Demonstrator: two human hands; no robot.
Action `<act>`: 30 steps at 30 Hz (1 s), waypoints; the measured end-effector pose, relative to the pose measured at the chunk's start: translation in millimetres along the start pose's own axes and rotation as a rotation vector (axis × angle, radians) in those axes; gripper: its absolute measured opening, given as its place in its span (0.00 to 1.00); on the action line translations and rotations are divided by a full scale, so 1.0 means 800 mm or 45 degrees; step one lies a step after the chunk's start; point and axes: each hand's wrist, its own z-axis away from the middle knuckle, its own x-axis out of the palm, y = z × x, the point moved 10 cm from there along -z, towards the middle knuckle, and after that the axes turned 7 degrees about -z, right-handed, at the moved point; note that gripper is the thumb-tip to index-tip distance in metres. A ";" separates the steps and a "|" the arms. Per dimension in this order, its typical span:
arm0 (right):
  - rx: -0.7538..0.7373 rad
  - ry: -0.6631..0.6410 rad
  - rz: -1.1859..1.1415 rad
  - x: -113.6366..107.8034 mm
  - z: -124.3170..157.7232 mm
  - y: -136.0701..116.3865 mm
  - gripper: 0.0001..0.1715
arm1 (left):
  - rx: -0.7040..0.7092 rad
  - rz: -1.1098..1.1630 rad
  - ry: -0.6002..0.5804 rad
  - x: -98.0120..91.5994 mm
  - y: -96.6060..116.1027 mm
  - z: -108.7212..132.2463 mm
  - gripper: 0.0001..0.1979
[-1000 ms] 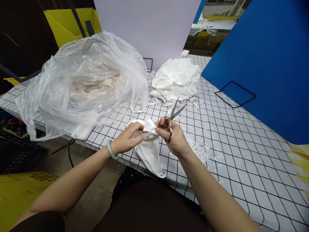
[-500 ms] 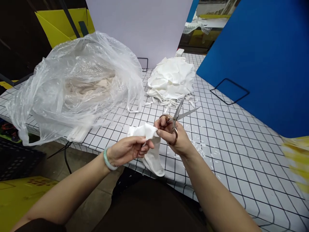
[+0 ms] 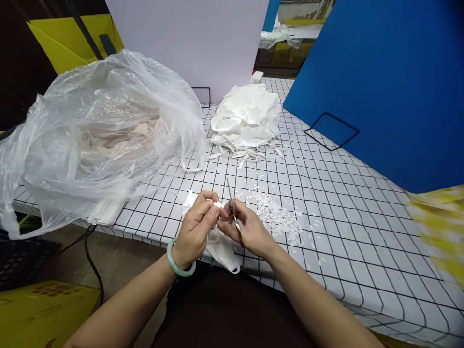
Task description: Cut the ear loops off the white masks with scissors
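Note:
My left hand [image 3: 197,224], with a pale green bangle at the wrist, pinches a white fabric piece [image 3: 223,249] close to the table's front edge. The cloth hangs down below my fingers, and a small hole shows at its lower end. Scissors [image 3: 234,209] sit in my right hand [image 3: 246,227], seen nearly edge-on with the blades pointing up and away. My right fingertips meet the left ones at the gathered cloth; whether they also grip it is hidden. Many small white snippets [image 3: 279,215] lie scattered to the right of my hands.
A heap of white fabric pieces [image 3: 246,116] lies farther back. At left a clear plastic bag [image 3: 134,87] holds beige material, with a white power strip [image 3: 107,210] beneath its edge. Purple [image 3: 188,38] and blue [image 3: 380,96] panels stand behind the checked tablecloth [image 3: 337,212].
My left hand has turned over and come up to the cloth beside my right fingers. The scissors, spread apart before, have swung edge-on and lower. The whole view has shifted right.

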 end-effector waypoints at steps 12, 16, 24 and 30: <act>-0.225 0.125 0.666 -0.043 0.053 -0.029 0.28 | 0.006 0.113 -0.128 0.030 -0.006 0.010 0.18; -0.239 0.120 0.649 -0.042 0.052 -0.028 0.29 | -0.035 0.140 -0.173 0.035 -0.008 0.010 0.16; -0.243 0.112 0.642 -0.041 0.051 -0.026 0.30 | -0.054 0.120 -0.178 0.037 -0.014 0.011 0.16; -0.232 0.115 0.610 -0.040 0.049 -0.024 0.31 | -0.046 0.088 -0.183 0.039 -0.016 0.012 0.16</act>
